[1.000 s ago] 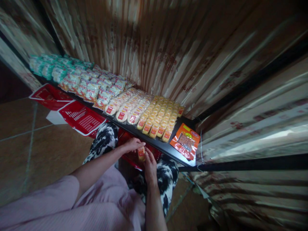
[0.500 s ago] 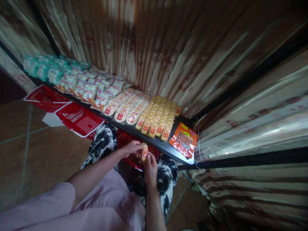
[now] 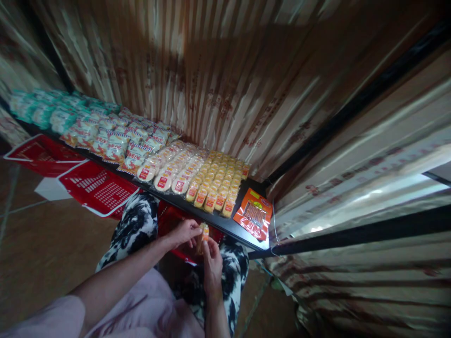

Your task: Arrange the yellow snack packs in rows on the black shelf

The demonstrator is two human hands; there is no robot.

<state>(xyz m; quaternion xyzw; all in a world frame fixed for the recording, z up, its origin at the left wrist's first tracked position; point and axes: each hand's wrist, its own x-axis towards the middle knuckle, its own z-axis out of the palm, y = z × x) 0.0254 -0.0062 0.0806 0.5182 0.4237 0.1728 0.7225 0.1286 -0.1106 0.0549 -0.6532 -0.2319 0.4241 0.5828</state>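
Observation:
Between my two hands is a small wrapped snack cake (image 3: 203, 233), yellow with an orange and white label. My left hand (image 3: 186, 233) pinches its upper left edge, and my right hand (image 3: 213, 263) grips its lower right side. They hold it over a red basket (image 3: 188, 253) between my knees, just in front of the shelf's edge. On the black shelf (image 3: 225, 227) above stand rows of similar yellow wrapped cakes (image 3: 214, 185). Left of those are rows of round pale wrapped pastries (image 3: 172, 171). An orange packet (image 3: 254, 213) lies at the shelf's right end.
Farther left on the shelf sit white snack bags (image 3: 116, 141) and teal packets (image 3: 52, 112). Red baskets (image 3: 100, 185) stand on the floor below. A pleated curtain (image 3: 229, 84) hangs behind, and dark frame bars (image 3: 331, 117) cross at the right.
The view has shifted, so the shelf appears farther left and lower. Both hands still hold the snack cake, which now looks turned more edge-on.

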